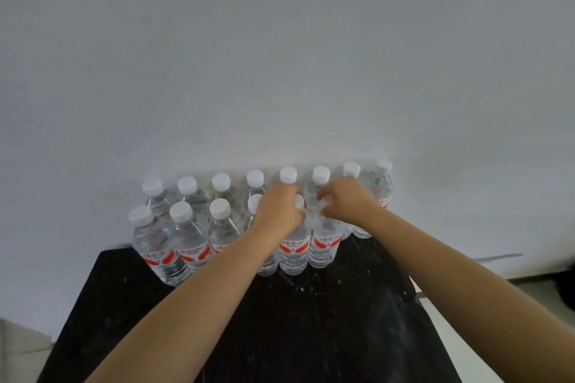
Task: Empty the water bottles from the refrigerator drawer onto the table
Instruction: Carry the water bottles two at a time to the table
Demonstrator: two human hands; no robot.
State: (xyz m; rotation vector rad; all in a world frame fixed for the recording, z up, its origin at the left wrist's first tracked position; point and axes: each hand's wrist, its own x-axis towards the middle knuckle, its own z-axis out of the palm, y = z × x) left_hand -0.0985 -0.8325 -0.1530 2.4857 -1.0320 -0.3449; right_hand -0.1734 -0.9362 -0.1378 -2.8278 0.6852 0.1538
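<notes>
- I see the water bottles (pixel 217 227) standing upright in two rows at the far edge of the black worktop (pixel 326 320), packed against the white wall (pixel 280 56).
- The back row runs along the wall; its white caps show above the front row, and the bottle at its right end (pixel 380 183) leans a little.
- The front row stands just before it, red labels facing me, bottles touching side by side.
- My left hand (pixel 278 211) is curled over the top of a front-row bottle (pixel 294 253) near the middle, gripping it around the neck; its white cap peeks out beside the knuckles.
- My right hand (pixel 345 202) grips the neighbouring front-row bottle (pixel 323 250) just to the right, fingers and thumb bent round its shoulder and covering the cap.
- The two hands sit close together, almost touching, both forearms reaching in from the near edge.
- Both held bottles appear to stand on the worktop in line with the others; I cannot tell whether they are lifted at all.
- The worktop surface is scuffed with pale flecks.
</notes>
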